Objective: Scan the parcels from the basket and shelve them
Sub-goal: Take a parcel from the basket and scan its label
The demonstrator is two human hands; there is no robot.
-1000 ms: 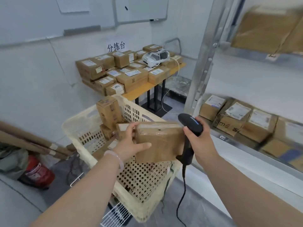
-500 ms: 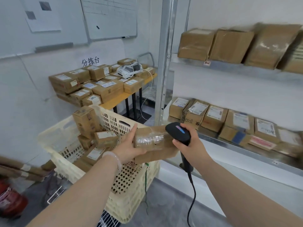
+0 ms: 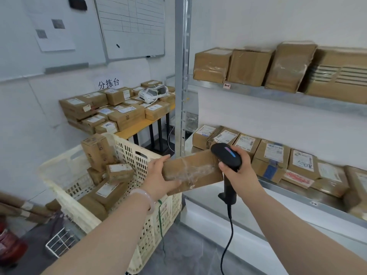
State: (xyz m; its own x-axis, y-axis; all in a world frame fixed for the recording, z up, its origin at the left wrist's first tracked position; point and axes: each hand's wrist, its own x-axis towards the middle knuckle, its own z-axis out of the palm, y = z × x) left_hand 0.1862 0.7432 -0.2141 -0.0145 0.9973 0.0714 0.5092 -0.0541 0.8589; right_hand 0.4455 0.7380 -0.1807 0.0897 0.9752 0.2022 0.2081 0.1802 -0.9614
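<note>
Parcel (image 3: 193, 172), left end in left grip (image 3: 158, 179), scanner (image 3: 226, 155) alongside

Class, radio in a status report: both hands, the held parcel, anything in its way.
Left hand grips parcel. Right hand grips scanner at parcel's other end. Parcel out of basket, not yet shelved. Lower shelf crowded with boxes.

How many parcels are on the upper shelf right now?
4 in a row: first parcel nearest the post, second parcel beside it, taller third parcel, wide fourth parcel cut by the frame edge; more may be hidden beyond.
</note>
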